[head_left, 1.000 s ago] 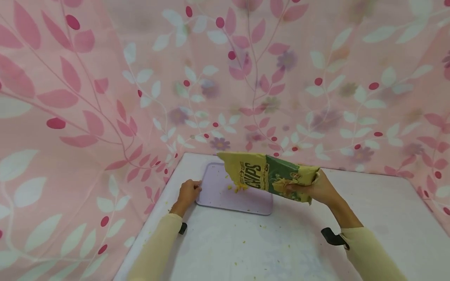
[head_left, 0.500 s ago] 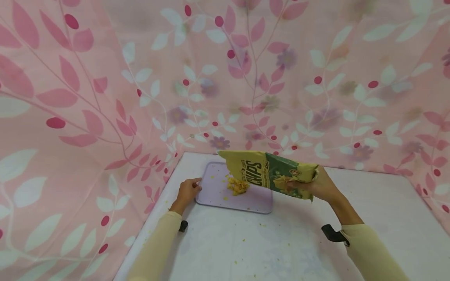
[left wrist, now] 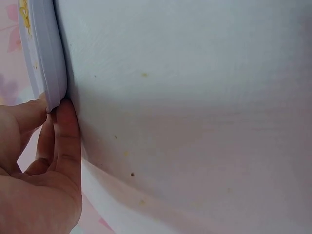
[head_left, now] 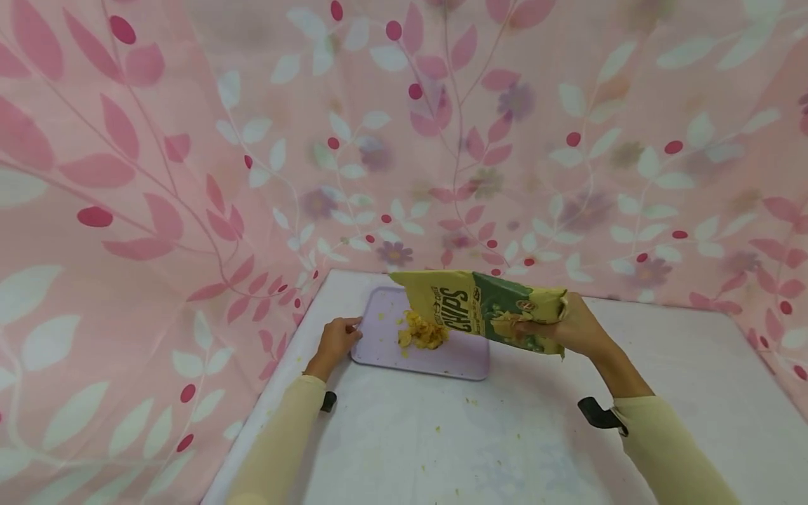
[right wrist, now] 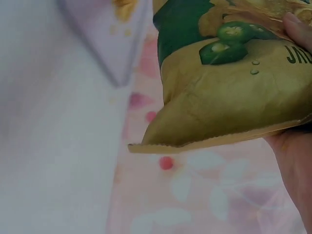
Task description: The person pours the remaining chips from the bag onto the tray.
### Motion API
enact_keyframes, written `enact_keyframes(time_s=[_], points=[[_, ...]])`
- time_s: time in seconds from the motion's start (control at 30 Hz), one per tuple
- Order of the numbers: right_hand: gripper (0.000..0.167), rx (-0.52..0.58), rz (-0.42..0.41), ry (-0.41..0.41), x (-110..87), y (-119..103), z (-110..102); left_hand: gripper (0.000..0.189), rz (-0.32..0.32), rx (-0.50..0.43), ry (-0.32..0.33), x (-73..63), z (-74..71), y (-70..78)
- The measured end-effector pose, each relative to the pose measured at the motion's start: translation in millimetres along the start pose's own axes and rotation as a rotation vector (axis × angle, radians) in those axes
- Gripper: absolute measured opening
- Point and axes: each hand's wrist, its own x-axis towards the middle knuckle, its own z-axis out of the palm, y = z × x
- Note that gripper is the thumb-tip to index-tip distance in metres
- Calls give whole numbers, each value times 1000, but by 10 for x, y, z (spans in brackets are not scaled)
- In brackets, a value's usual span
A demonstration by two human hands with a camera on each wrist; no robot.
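Note:
My right hand (head_left: 577, 326) grips a yellow and green chip bag (head_left: 482, 308) near its right end. The bag is held tilted over the lilac tray (head_left: 379, 358), its torn end low and to the left. Yellow chips (head_left: 419, 331) lie in a heap on the tray, partly hidden behind the bag. At the tray's left edge is my left hand (head_left: 337, 344); in the left wrist view its thumb and fingers pinch the tray's corner (left wrist: 56, 92). The right wrist view shows the bag's crimped end (right wrist: 195, 144) up close, with the palm largely hidden behind it.
Small crumbs (head_left: 472, 401) are scattered over the white tabletop (head_left: 404, 449) in front of the tray. A pink floral cloth (head_left: 442, 140) hangs right behind the table and along its left side.
The heap of chips on the tray has grown from a few pieces to a larger pile. The bag has shifted very slightly left; my left hand has stayed at the tray's edge.

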Motion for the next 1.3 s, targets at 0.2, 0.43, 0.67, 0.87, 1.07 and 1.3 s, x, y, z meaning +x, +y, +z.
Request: enact_keyframes(time_s=[0.2, 0.43, 0.67, 0.87, 1.07, 1.3], points=[[25, -37, 22, -31, -36, -86, -14, 42, -18, 11, -13, 6, 3, 12], [32, -13, 42, 30, -19, -103, -54, 41, 1, 14, 6, 29, -11, 11], [30, -37, 34, 5, -34, 13, -30, 41, -6, 16, 0, 46, 13, 0], [34, -25, 62, 36, 15, 115, -36, 42, -12, 13, 13, 29, -8, -9], [36, -106, 39, -73, 85, 86, 53, 42, -15, 20, 24, -6, -21, -32], [35, -61, 29, 9, 54, 112, -22, 42, 9, 19, 20, 31, -12, -12]])
